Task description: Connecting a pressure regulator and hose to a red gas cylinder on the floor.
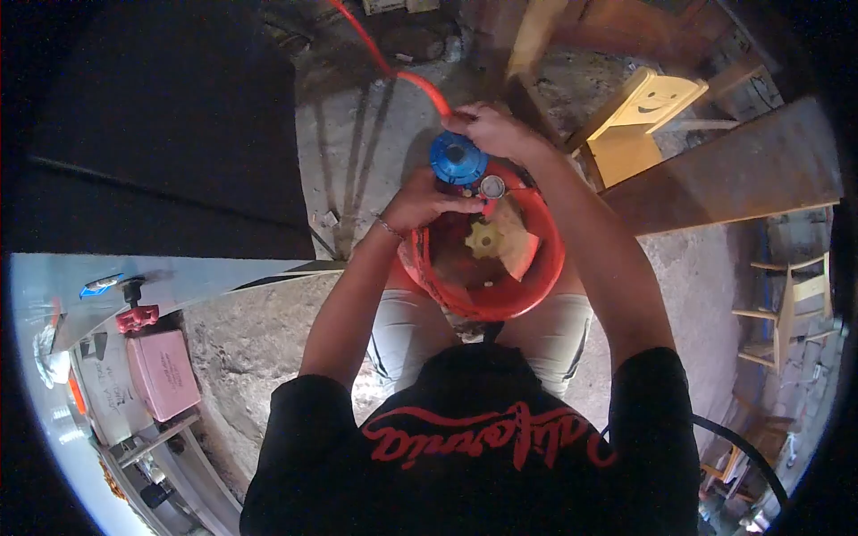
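Note:
A red gas cylinder [551, 268] stands between my knees, a yellow valve handwheel [484, 240] inside its collar. Above the far side of the collar sits a blue gas regulator [458, 157] with a small round pressure gauge [492, 187]. My left hand [421, 204] grips the regulator from its near left side, thumb stretched toward a red part under the gauge. At the regulator's far side, the fingers of my right hand [493, 130] close around the end of an orange-red hose [429, 90]. The regulator's coupling is partly hidden by my left hand.
A dark panel [167, 134] fills the far left. Beneath it are a pink box [164, 375] and a red clamp-like knob [137, 318]. To the right, a wooden board [724, 167] lies beside a small wooden chair [633, 127] with a smiling face. More wooden chairs [787, 311] stand farther right.

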